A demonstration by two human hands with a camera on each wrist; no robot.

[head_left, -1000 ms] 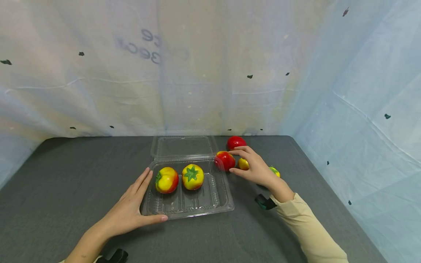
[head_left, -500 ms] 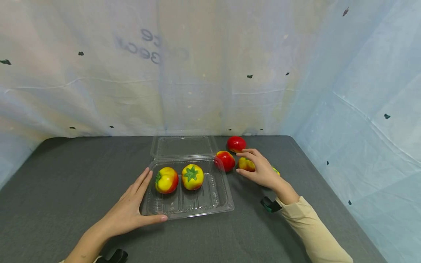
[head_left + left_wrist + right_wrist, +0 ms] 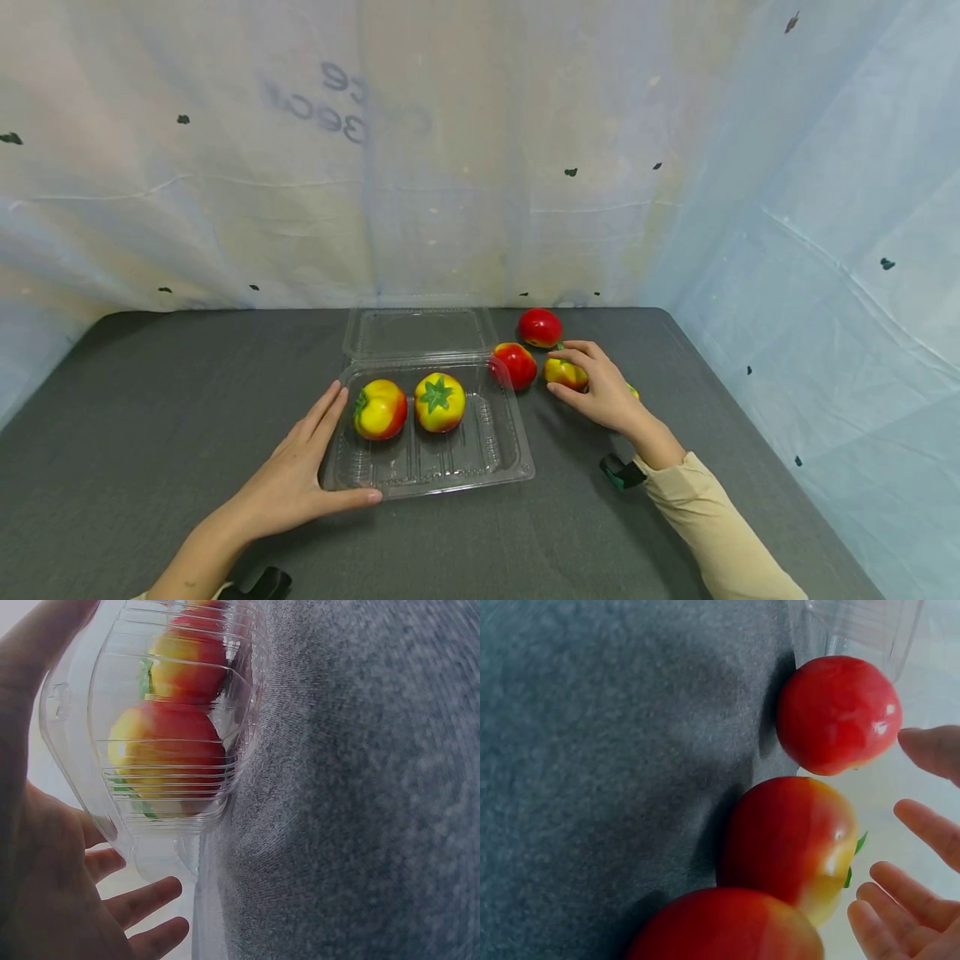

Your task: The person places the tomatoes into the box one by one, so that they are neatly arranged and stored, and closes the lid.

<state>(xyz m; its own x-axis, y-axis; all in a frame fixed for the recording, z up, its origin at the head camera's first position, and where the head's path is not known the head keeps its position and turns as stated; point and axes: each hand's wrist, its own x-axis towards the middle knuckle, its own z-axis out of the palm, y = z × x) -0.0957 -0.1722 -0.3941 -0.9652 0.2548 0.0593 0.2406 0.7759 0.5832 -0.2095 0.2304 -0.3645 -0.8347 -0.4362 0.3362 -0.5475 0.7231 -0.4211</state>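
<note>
- While the left hand (image 3: 294, 482), fingers splayed, steadies the container's (image 3: 435, 467) nine-o'clock side;
- centre the right hand (image 3: 602, 396), fingers parted, over the yellow-red fruit (image 3: 562, 374) at two o'clock.

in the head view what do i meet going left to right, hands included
Left hand → yellow-red fruit with its leaves facing left → yellow fruit with its leaves facing up → nearer red fruit → right hand
</note>
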